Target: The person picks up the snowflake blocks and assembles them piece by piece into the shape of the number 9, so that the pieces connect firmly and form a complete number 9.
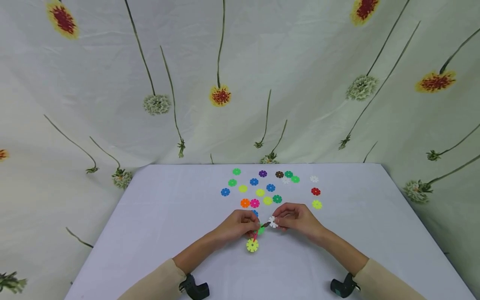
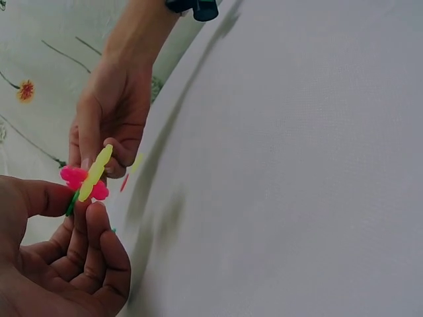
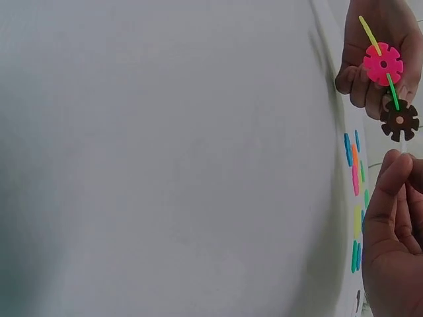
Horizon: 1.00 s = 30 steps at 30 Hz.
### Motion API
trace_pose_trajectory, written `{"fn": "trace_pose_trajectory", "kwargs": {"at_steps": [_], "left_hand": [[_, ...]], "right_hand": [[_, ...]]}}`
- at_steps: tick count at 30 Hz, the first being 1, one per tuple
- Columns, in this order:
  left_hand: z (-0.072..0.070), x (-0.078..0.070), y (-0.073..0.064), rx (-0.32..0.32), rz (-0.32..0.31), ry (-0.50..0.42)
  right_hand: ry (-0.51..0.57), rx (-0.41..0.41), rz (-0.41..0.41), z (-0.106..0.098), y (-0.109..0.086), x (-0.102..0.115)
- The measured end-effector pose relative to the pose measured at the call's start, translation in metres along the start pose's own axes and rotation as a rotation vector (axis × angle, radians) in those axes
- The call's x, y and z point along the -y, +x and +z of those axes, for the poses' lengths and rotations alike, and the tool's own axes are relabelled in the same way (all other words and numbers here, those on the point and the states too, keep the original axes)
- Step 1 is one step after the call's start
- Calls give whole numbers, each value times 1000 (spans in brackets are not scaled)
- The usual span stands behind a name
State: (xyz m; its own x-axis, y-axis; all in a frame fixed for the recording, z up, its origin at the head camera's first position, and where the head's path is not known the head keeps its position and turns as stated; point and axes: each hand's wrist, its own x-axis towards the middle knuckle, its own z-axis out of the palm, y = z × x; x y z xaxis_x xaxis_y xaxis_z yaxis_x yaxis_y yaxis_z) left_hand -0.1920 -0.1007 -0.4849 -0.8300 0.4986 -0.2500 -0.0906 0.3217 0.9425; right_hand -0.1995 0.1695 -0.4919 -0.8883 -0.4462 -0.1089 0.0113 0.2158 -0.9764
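Note:
My left hand (image 1: 237, 226) pinches a short chain of notched plastic discs by its green disc (image 1: 261, 231). Slotted edge to edge in the right wrist view are a yellow disc (image 3: 368, 32), a pink disc (image 3: 375, 65), the green one and a brown disc (image 3: 391, 124). Between thumb and fingertips, my right hand (image 1: 298, 218) holds a white disc (image 1: 272, 222), its edge right at the brown disc's rim. In the left wrist view, the yellow disc (image 2: 96, 173) crosses the pink disc (image 2: 73, 176) edge-on. Both hands are raised over the table, close together.
Several loose discs lie flat on the white table (image 1: 157, 233) beyond my hands, among them an orange disc (image 1: 245, 203), a purple disc (image 1: 263, 173) and a red disc (image 1: 316, 191). A flower-printed cloth (image 1: 300, 62) hangs behind the table's far edge.

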Motion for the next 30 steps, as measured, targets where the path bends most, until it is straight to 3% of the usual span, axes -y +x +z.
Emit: {"fn": "trace_pose_trajectory", "kwargs": {"at_steps": [13, 20, 26, 30], "left_hand": [[4, -3, 4, 5, 82, 150], [5, -6, 6, 51, 62, 39], [7, -5, 8, 90, 58, -24], [7, -6, 7, 99, 46, -65]], "right_hand": [[-53, -36, -30, 3, -5, 2], [-47, -47, -41, 1, -6, 2], [82, -16, -62, -7, -6, 5], [148, -26, -25, -7, -5, 5]]}}
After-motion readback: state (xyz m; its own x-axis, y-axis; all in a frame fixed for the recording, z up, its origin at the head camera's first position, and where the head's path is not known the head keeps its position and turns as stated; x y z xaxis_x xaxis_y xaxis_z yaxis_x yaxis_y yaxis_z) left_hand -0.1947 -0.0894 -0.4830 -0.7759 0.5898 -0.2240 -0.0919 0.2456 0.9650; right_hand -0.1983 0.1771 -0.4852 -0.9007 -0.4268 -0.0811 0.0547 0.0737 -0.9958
